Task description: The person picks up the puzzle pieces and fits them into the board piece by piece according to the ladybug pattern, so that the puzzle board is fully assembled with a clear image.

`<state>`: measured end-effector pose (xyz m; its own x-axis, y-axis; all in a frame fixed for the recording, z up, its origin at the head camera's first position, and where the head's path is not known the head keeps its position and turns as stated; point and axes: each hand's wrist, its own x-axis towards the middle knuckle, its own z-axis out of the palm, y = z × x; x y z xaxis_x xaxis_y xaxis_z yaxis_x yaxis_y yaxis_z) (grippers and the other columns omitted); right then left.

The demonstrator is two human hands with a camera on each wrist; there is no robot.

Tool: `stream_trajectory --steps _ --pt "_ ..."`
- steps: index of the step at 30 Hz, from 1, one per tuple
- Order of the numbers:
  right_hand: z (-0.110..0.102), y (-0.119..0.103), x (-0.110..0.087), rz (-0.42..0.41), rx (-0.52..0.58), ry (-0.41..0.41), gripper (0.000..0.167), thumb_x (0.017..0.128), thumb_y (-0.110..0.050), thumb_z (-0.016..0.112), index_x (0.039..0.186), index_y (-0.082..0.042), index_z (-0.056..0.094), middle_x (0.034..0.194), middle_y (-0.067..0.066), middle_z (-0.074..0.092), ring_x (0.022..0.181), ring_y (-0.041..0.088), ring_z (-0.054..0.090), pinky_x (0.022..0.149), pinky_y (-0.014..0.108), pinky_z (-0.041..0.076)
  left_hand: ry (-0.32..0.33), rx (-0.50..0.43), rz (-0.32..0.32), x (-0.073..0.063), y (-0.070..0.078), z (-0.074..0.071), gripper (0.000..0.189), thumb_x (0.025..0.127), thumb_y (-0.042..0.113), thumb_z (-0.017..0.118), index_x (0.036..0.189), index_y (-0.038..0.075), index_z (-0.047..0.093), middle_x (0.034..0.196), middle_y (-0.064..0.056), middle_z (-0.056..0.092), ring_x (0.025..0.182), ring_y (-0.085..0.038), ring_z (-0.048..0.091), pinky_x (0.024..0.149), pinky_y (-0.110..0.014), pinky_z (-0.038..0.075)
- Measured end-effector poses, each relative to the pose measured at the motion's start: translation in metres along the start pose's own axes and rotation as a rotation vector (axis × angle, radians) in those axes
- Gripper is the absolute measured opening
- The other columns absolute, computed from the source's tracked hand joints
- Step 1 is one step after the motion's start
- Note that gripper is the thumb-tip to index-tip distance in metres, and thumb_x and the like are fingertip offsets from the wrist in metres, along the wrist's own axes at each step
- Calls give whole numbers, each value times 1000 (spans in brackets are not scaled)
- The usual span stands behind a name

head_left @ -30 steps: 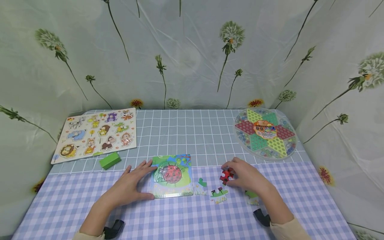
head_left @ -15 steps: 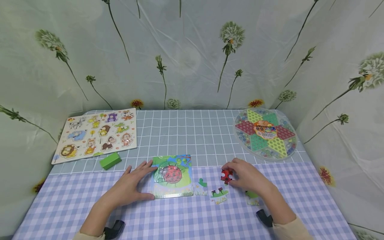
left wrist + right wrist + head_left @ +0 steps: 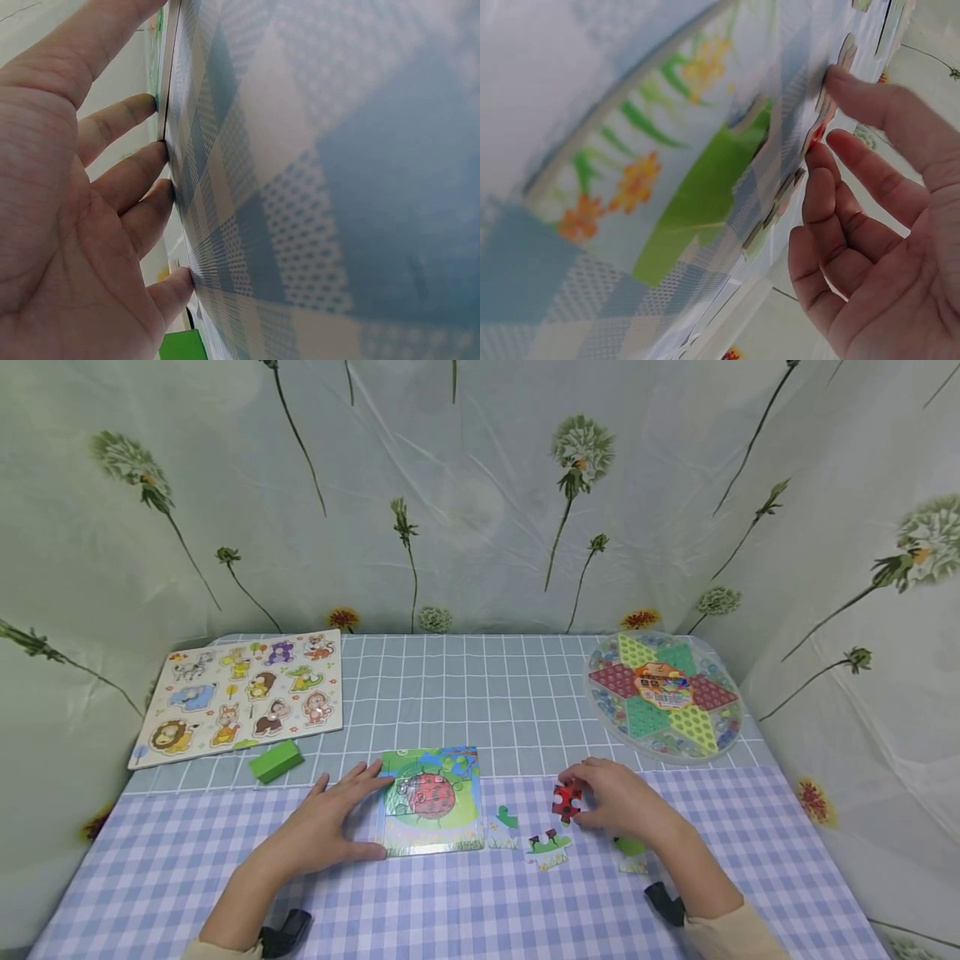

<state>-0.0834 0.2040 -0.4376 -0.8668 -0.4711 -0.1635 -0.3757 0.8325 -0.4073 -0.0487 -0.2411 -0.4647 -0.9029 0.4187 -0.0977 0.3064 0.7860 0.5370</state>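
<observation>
A ladybug jigsaw puzzle (image 3: 446, 839) in a flat square tray lies on the checked cloth. My left hand (image 3: 322, 822) is spread at its left side, with thumb and fingertips at the tray's edge. In the left wrist view the hand's fingers (image 3: 139, 169) reach down to the cloth and the tray edge. My right hand (image 3: 622, 802) pinches a red, black-spotted puzzle piece (image 3: 566, 803) between thumb and fingers, close over the cloth. In the right wrist view that puzzle piece (image 3: 817, 136) shows nearly edge-on, its far side hidden by the fingers.
Loose green-and-white puzzle pieces (image 3: 549, 850) lie between the hands, and another puzzle piece (image 3: 630, 856) lies beneath the right wrist. An animal peg board (image 3: 247, 693) and a green block (image 3: 275, 762) stand at the left. A round Chinese checkers board (image 3: 663, 693) is at the back right.
The right hand has shifted slightly to the right, and the red piece in its fingers has turned a little. The left hand and the tray have stayed in place.
</observation>
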Motion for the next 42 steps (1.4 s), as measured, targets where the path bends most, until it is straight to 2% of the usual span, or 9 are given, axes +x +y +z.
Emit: stream_trajectory --steps 7,11,14,16,21,25,32,37,42 --pt "1 1 -1 -1 -10 10 52 79 -19 94 127 -10 75 116 2 75 101 17 68 91 45 60 1 -6 0 -1 1 0 97 73 46 97 157 21 56 174 -9 39 160 -44 35 123 -83 15" --pt "0 1 -4 -21 -44 32 54 80 -21 95 128 -7 76 123 10 77 113 30 73 99 51 61 -1 -4 -2 -1 1 0 98 73 46 97 158 21 55 174 -8 38 161 -44 35 123 -83 15" --pt "1 2 -5 -36 -58 47 51 81 -21 95 127 -5 78 130 18 76 130 43 68 108 58 57 0 -5 -1 -1 1 0 98 73 47 97 158 21 55 174 -8 38 161 -44 35 123 -83 15" --pt "2 3 -6 -49 -60 55 49 81 -21 94 125 -6 79 129 18 76 131 45 67 108 59 56 1 -6 1 -1 1 0 98 73 47 97 158 21 55 174 -9 38 161 -44 35 123 -83 15" --pt "5 5 -6 -43 -29 55 48 81 -18 92 125 -5 78 126 14 77 127 41 69 107 56 58 4 0 3 -1 0 0 97 73 47 97 157 22 56 174 -8 39 161 -44 35 123 -83 16" --pt "6 6 -4 4 15 17 55 77 -16 88 129 -5 75 125 11 75 120 33 70 103 52 60 3 0 3 -1 0 1 97 73 47 97 157 22 56 174 -8 39 161 -44 35 122 -83 16" --pt "7 6 -3 -1 18 8 57 75 -18 88 129 -6 73 129 13 73 127 36 68 107 54 58 -2 5 3 0 1 1 96 74 48 97 157 21 56 174 -9 39 161 -44 35 122 -83 17" --pt "8 5 -1 -30 16 15 58 76 -20 88 131 -8 74 119 3 73 108 19 67 96 44 61 3 7 4 0 2 0 96 74 48 97 156 20 56 173 -10 40 160 -45 36 122 -83 17" --pt "6 1 4 -35 24 20 61 77 -22 87 134 -8 72 117 1 73 102 14 65 92 40 60 10 8 11 0 3 -1 96 74 49 97 156 20 57 172 -11 41 159 -46 37 121 -84 18"
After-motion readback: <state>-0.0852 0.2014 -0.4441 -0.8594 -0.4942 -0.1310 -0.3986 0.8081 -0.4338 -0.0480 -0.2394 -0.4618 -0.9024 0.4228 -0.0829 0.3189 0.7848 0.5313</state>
